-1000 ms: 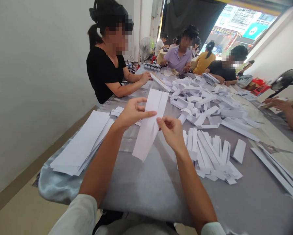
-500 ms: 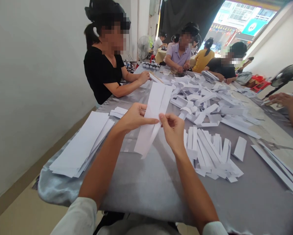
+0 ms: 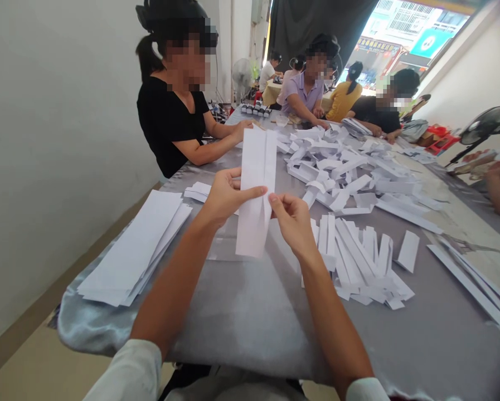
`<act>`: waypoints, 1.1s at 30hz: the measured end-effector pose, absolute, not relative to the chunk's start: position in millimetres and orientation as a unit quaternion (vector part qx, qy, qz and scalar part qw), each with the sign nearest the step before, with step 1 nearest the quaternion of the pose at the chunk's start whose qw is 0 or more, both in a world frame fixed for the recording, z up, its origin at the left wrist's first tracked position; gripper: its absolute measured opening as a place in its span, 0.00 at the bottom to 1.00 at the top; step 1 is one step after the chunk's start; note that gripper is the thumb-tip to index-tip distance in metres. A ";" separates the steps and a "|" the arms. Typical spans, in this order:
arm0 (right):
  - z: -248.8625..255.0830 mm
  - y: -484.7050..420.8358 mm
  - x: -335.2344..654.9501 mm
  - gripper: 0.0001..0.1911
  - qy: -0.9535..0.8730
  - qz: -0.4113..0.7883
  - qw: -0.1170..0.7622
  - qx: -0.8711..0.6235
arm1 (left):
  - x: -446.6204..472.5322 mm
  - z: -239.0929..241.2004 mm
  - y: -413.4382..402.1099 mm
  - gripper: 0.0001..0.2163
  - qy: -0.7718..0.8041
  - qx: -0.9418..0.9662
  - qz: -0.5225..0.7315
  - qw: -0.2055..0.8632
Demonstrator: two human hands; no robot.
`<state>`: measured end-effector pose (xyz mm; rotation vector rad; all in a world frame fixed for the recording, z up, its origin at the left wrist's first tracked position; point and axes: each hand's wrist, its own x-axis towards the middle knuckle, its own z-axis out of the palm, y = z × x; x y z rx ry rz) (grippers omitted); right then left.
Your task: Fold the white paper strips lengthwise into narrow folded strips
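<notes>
A long white strip of folded paper (image 3: 253,167) is held upright above the table, with a lengthwise crease towards its right side. My left hand (image 3: 228,195) grips its left edge, thumb across the front and fingers behind. At the right edge, my right hand (image 3: 292,218) pinches the paper between thumb and curled fingers. The two thumb tips almost meet near the crease. To the left lies a stack of flat white paper sheets (image 3: 136,245). On the right, a pile of folded paper strips (image 3: 358,262) rests near my right forearm.
A large heap of folded white papers (image 3: 345,167) spreads over the grey tablecloth (image 3: 241,312). Longer paper strips (image 3: 471,284) lie at the right. A person in black (image 3: 174,122) sits at the left edge; other people sit farther back. A black fan (image 3: 484,125) stands at right.
The paper strip has swung from a slant to nearly upright, its lower end moving right and its top left. Both hands keep their hold on it.
</notes>
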<state>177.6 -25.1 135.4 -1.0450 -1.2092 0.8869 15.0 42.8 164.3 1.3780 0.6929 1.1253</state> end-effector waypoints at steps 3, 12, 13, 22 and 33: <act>135.3 -25.1 179.6 0.26 -0.537 0.406 0.590 -0.446 | 14.6 162.4 45.8 0.25 0.296 0.578 0.496 0.577; 133.7 -26.7 177.3 0.25 -0.561 0.308 0.599 -0.481 | 11.6 163.6 45.7 0.28 0.296 0.596 0.465 0.584; 134.9 -27.0 177.6 0.25 -0.563 0.328 0.593 -0.473 | 12.1 163.9 45.3 0.28 0.304 0.590 0.476 0.577; 141.2 -35.5 178.1 0.27 -0.581 0.278 0.584 -0.495 | 8.2 168.7 43.2 0.30 0.296 0.612 0.439 0.587; 146.9 -44.0 175.1 0.25 -0.587 0.297 0.566 -0.496 | 9.0 170.3 44.3 0.32 0.314 0.588 0.477 0.573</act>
